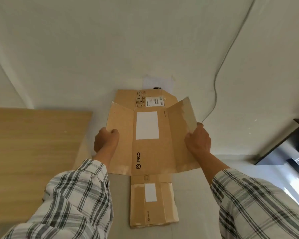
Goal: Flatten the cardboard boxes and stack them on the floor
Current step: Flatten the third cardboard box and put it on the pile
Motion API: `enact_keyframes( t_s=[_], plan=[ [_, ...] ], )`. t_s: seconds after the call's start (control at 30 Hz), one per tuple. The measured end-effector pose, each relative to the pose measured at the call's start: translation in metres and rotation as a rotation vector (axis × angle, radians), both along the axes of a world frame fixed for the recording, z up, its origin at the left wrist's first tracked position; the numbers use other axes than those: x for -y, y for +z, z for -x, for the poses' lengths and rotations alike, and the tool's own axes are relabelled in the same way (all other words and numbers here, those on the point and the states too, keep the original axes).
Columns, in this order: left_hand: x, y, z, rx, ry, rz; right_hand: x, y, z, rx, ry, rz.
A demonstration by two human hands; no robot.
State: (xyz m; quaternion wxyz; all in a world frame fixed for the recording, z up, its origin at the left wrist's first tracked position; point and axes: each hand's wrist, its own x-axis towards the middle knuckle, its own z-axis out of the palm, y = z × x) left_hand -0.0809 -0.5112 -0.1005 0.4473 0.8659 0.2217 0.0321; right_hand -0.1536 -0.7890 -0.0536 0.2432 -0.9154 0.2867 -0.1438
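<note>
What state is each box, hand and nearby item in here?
Held PICO box: flattened, side flaps spread, in the air.
Floor stack: flattened cardboard lying under it.
Left hand: gripping the left flap.
Right hand: gripping the right flap.
Wooden table: bare where visible.
Cable: hanging down the wall.

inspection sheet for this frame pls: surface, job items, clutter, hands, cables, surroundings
Surface: grey floor, bare around the stack.
Job items: held box, flattened, PICO print, side flaps angled up; flattened boxes lying on the floor beneath it.
Clutter: nothing seen.
Hands: left hand grips the left flap edge; right hand grips the right flap edge.
Cables: white cable running down the wall.
Surroundings: white wall; wooden tabletop left; dark furniture right.
</note>
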Motion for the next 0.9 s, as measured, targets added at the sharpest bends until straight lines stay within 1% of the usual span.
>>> enact_keyframes(
  t_s=[0.17, 0.33, 0.6, 0.73, 0.9],
  plan=[
    [0.049, -0.055, 0.012, -0.055, 0.041, -0.039, 0.052, -0.061, -0.006, -0.071, 0.042, -0.019],
    [0.078, -0.152, 0.005, -0.085, 0.045, -0.03, 0.08, -0.159, -0.018, -0.118, 0.03, -0.043],
    [0.11, -0.406, -0.009, -0.12, 0.068, -0.058, 0.107, -0.417, -0.026, -0.141, -0.027, -0.09],
    [0.125, -0.533, -0.011, -0.145, 0.06, -0.07, 0.12, -0.544, -0.026, -0.183, -0.055, -0.087],
    [0.132, -0.657, -0.01, -0.233, 0.036, -0.066, 0.128, -0.679, -0.027, -0.238, -0.067, -0.096]
  ],
)
